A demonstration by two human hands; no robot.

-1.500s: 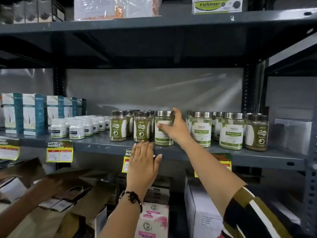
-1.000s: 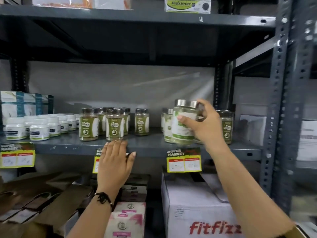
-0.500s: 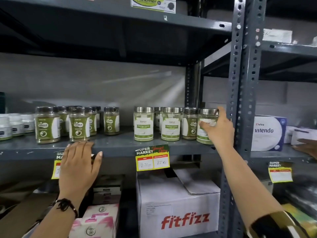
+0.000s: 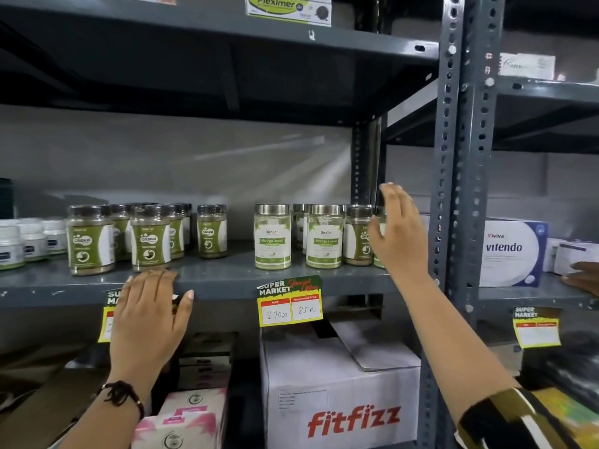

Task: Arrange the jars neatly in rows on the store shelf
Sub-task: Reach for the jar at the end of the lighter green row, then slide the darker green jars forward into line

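On the grey metal shelf (image 4: 227, 280) stand two groups of jars. Dark-lidded green Gaska jars (image 4: 150, 238) cluster at the left. Silver-lidded Moringa Leaves jars (image 4: 272, 236) stand at the right, with one more Gaska jar (image 4: 356, 236) among them. My right hand (image 4: 400, 236) hovers with fingers spread just in front of the rightmost jar, which it mostly hides; it grips nothing. My left hand (image 4: 152, 314) lies flat against the shelf's front edge, over a yellow price tag, below the Gaska jars.
Small white tubs (image 4: 29, 243) sit at the far left. A perforated upright post (image 4: 460, 189) stands right of my right hand. Beyond it lie a Vitendo box (image 4: 512, 251) and another person's hand (image 4: 583, 275). Below the shelf stands a Fitfizz carton (image 4: 340, 393).
My right hand carried a silver-lidded jar from the left group to the right end of the row, set it down by the post and has now let go. The view swung right.
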